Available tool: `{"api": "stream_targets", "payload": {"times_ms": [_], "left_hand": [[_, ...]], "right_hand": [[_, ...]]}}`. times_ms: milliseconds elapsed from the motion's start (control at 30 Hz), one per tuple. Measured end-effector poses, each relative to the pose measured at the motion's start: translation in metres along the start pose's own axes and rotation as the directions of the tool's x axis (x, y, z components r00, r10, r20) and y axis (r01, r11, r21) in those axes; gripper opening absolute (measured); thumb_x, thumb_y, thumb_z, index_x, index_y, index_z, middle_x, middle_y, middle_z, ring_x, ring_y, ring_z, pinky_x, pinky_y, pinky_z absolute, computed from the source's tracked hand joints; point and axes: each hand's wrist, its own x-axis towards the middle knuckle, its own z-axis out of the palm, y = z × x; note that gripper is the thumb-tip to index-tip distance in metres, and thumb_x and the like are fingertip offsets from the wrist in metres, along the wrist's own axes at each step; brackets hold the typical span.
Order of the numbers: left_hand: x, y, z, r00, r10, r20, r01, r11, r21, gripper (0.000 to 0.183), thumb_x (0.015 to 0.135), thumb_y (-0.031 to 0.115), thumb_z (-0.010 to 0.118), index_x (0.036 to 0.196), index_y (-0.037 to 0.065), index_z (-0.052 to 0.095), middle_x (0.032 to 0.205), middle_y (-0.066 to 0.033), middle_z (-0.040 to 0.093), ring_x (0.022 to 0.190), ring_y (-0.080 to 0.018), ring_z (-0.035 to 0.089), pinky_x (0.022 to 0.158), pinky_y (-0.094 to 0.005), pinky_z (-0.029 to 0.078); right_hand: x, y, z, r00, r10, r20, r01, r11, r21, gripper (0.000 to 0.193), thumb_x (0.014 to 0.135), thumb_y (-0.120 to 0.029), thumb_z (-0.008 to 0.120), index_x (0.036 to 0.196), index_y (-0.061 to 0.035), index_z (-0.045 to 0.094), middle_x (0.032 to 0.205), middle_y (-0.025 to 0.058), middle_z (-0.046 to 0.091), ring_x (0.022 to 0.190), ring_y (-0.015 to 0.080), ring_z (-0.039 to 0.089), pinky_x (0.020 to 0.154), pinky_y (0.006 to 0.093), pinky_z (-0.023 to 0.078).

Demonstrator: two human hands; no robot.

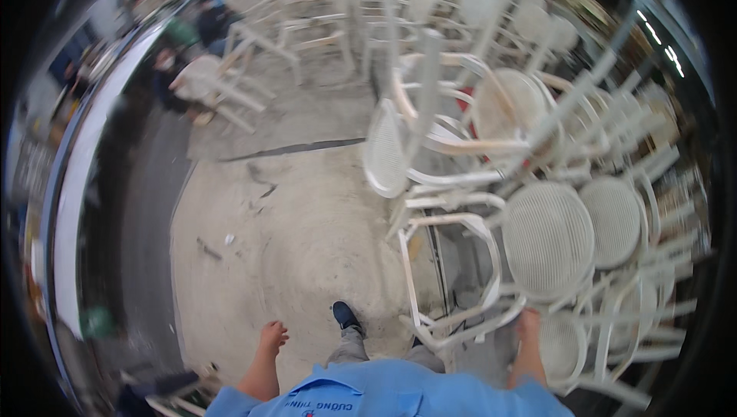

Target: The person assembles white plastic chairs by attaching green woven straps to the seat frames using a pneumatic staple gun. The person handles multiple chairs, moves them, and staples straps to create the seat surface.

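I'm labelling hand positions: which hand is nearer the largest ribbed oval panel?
Right. In the picture, the right hand is just below the ribbed oval panel; the left hand is farther off to its lower left, over the floor.

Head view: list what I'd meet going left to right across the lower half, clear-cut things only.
Long white surface → left hand → dark blue shoe → open white chair frame → right hand.
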Motion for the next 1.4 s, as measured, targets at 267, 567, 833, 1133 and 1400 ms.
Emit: {"api": "stream_targets", "payload": {"times_ms": [267,567,833,1133,1400], "left_hand": [[-0.043,-0.068,0.182,0.779,-0.173,0.602,0.392,0.884,-0.253,0.065,0.100,0.038,0.057,0.153,0.010,0.032,0.144,-0.0182,0.051,0.116,-0.0376,0.059,0.094,-0.0493,0.050],[-0.125,-0.112,0.381,0.714,-0.341,0.611,0.615,0.722,-0.316,0.079,0.096,0.040,0.064,0.158,0.010,0.024,0.159,-0.0233,0.028,0.137,-0.0450,0.041,0.107,-0.0526,0.044],[-0.124,-0.117,0.416,0.861,-0.301,0.410,0.501,0.637,-0.585,0.040,0.095,0.017,0.060,0.132,0.005,0.056,0.125,-0.0184,0.063,0.110,-0.0404,0.065,0.086,-0.0583,0.057],[-0.120,-0.115,0.442,0.860,-0.365,0.356,0.456,0.239,-0.857,0.050,0.091,0.007,0.059,0.139,-0.003,0.046,0.129,-0.0228,0.057,0.105,-0.0455,0.065,0.080,-0.0587,0.060],[-0.124,-0.136,0.424,0.888,-0.277,0.366,0.412,0.127,-0.903,0.051,0.090,0.010,0.056,0.138,-0.002,0.044,0.132,-0.0245,0.054,0.101,-0.0446,0.065,0.081,-0.0559,0.060]], "right_hand": [[0.102,-0.248,-0.122,0.651,-0.729,-0.214,0.402,0.570,-0.717,0.068,0.094,-0.032,0.066,0.149,-0.0001,0.041,0.147,0.0245,0.049,0.133,0.0369,0.051,0.111,0.0466,0.039],[0.181,-0.274,-0.097,0.814,-0.483,0.322,0.578,0.722,-0.379,0.060,0.093,-0.020,0.067,0.143,0.0064,0.046,0.133,0.0249,0.060,0.117,0.0383,0.062,0.100,0.0467,0.049],[0.233,-0.270,-0.101,0.664,-0.541,0.516,0.630,0.777,0.002,0.052,0.096,-0.021,0.065,0.137,0.0074,0.051,0.123,0.0208,0.066,0.101,0.0325,0.067,0.087,0.0442,0.053],[0.239,-0.292,-0.122,0.857,-0.291,0.426,0.402,0.893,-0.200,0.058,0.095,-0.038,0.070,0.142,-0.0071,0.056,0.133,0.0182,0.062,0.109,0.0190,0.065,0.091,0.0367,0.054],[0.170,-0.282,-0.105,0.623,-0.402,0.671,0.480,0.874,0.078,0.050,0.095,-0.017,0.061,0.135,0.0105,0.051,0.118,0.0214,0.066,0.098,0.0338,0.068,0.088,0.0422,0.053]]}}
